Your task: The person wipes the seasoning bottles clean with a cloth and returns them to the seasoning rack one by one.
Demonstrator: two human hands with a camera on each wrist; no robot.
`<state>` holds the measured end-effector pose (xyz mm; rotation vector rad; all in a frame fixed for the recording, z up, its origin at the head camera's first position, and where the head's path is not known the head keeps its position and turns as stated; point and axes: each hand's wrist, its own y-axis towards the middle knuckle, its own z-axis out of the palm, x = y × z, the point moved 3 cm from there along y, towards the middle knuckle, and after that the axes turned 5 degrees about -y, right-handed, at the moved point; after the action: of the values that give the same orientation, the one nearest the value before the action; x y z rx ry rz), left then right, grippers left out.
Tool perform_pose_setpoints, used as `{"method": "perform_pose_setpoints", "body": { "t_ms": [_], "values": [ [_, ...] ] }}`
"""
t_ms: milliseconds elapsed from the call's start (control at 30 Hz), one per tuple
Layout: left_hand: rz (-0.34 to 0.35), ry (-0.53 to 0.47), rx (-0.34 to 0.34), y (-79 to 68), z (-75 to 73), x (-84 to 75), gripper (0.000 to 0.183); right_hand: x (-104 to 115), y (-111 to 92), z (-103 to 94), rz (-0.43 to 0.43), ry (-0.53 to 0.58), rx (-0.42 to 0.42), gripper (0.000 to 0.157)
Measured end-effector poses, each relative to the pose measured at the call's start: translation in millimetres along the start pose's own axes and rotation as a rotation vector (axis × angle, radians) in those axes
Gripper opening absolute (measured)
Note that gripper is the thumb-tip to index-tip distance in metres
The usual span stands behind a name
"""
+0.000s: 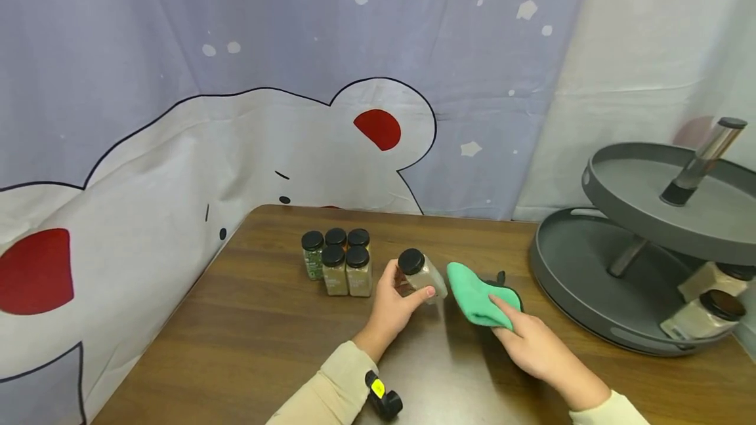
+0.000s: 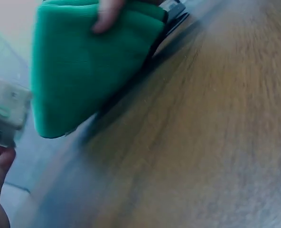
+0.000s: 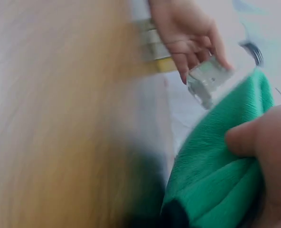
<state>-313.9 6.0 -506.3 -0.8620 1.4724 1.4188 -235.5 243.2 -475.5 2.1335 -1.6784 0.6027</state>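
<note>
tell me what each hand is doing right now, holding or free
Left hand: holding a black-lidded spice jar.
Right hand: holding a folded green cloth.

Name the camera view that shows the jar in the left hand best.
The head view: the jar in the left hand shows black lid and pale body together. The left wrist view catches only part of it, blurred, at the left edge; the right wrist view shows its lower end beyond the green cloth.
</note>
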Motion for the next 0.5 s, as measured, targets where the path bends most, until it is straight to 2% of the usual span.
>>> {"method": "perform_pose_setpoints", "body": {
  "t_ms": [67,167,233,300,400,500],
  "values": [
    [0.030,-0.081,-0.036,-0.6,2.1,-7.3,0.052,2,1,-1.6,0.087,0.207,-0.022,0.048],
    [0.077,-0.175,-0.034,-3.3,8.8,-19.0,0.055,10,3,4.2,0.146,0.635,-0.047,0.045],
    [0.111,-0.209,0.000,-6.1,14.8,-26.3,0.056,19,5,11.1,0.120,0.908,-0.070,0.041],
    [0.147,-0.210,0.041,-8.8,20.3,-32.8,0.056,28,7,18.7,0.055,1.118,-0.074,0.035],
    [0.179,-0.192,0.082,-11.4,26.4,-38.2,0.054,38,7,27.7,-0.042,1.270,-0.092,0.028],
    [0.158,-0.161,0.060,-11.3,27.6,-41.8,0.053,44,3,34.5,-0.085,1.296,-0.105,0.027]
  ]
}}
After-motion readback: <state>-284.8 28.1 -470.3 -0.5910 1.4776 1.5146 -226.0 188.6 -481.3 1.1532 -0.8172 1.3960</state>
